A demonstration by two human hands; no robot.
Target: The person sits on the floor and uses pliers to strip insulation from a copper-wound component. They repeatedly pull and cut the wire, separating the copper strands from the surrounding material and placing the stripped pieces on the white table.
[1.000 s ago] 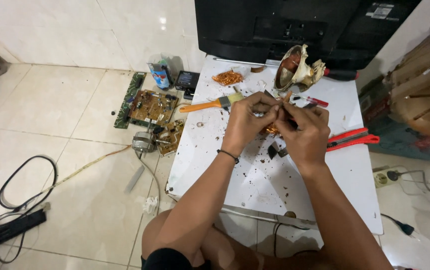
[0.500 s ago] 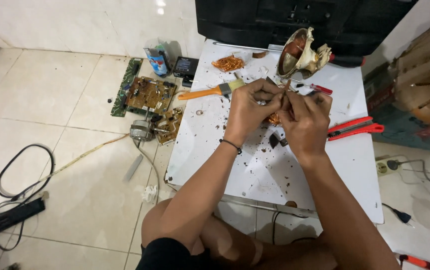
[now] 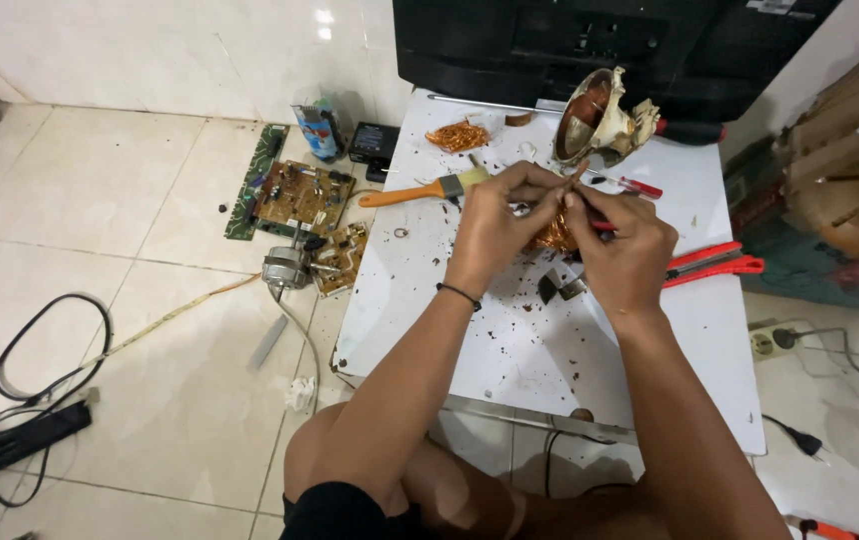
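Both hands meet over the white board [image 3: 550, 340] on the floor. My left hand [image 3: 502, 222] grips a copper wire coil [image 3: 556, 236], most of it hidden by the fingers. My right hand [image 3: 622, 242] closes on the same coil from the right and seems to pinch a thin red-handled tool against it. A black band circles my left wrist. Small dark crumbs are scattered under the hands.
An orange-handled paintbrush [image 3: 420, 191], a loose copper wire tangle [image 3: 458, 135], a worn motor shell [image 3: 602, 115], a red screwdriver [image 3: 634, 186] and red pliers [image 3: 715, 264] lie on the board. Circuit boards [image 3: 300, 195], a small motor [image 3: 286, 266] and black cables [image 3: 30, 370] cover the tiles at left.
My hands stay together on the coil with only slight finger movement. The view has shifted a little.
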